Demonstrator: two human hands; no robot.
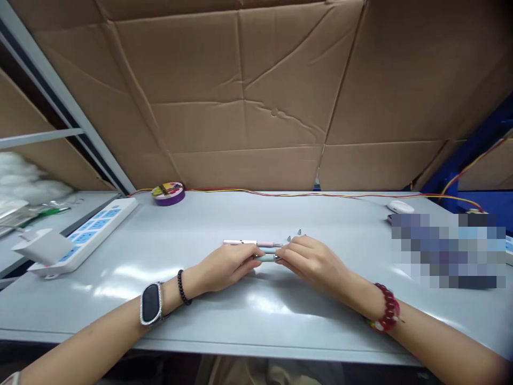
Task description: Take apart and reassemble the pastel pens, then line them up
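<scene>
My left hand (228, 264) is closed, thumb and fingers pinching one end of a pale green pen (265, 258). On the pen's other end the fingers of my right hand (310, 256) are closed too, near a metallic part. A light blue pen (269, 250) lies just behind the green one, partly covered by both hands. Behind that, a white and pink pen (262, 244) rests on the table, its tip pointing right. Small dark metallic tips (298, 232) show beyond my right fingers; what they belong to is hidden.
A white power strip (100, 230) with a plugged-in white adapter (42, 247) lies at left. A purple round box (169, 194) sits at the back, by thin red and yellow wires (256, 193). A white oval object (401, 207) and a blurred-out item (444, 251) are at right.
</scene>
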